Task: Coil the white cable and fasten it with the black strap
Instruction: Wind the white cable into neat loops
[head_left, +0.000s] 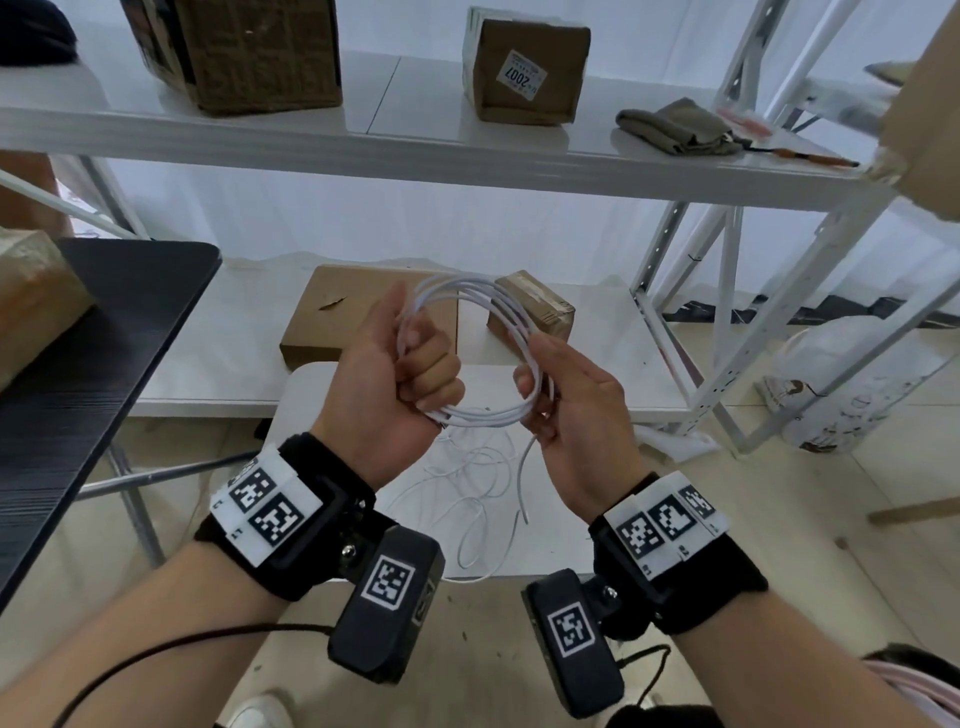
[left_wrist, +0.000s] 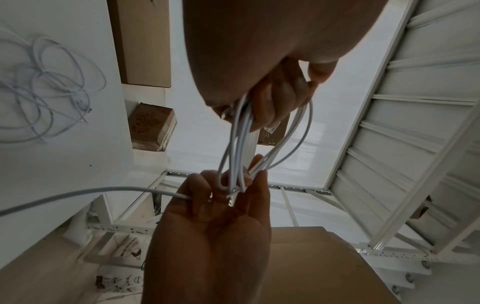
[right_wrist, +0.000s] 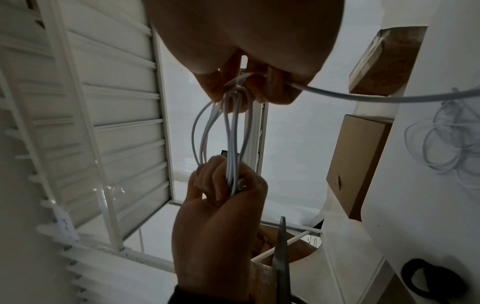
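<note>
Above the bench (head_left: 332, 395), left hand (head_left: 395, 374) is clenching the cable (head_left: 483, 291) coil; right hand (head_left: 571, 410) fingers (head_left: 527, 387) are pinching it, winding. Next: feeding the hanging tail around.

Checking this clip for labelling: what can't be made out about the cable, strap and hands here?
- Cable ends: hidden inside the left hand and right hand gripping the white cable.
- Black strap: only a dark ring in the right wrist view, too blurred to confirm.
- Loose cable on the white table: its length runs behind the wrists.
</note>
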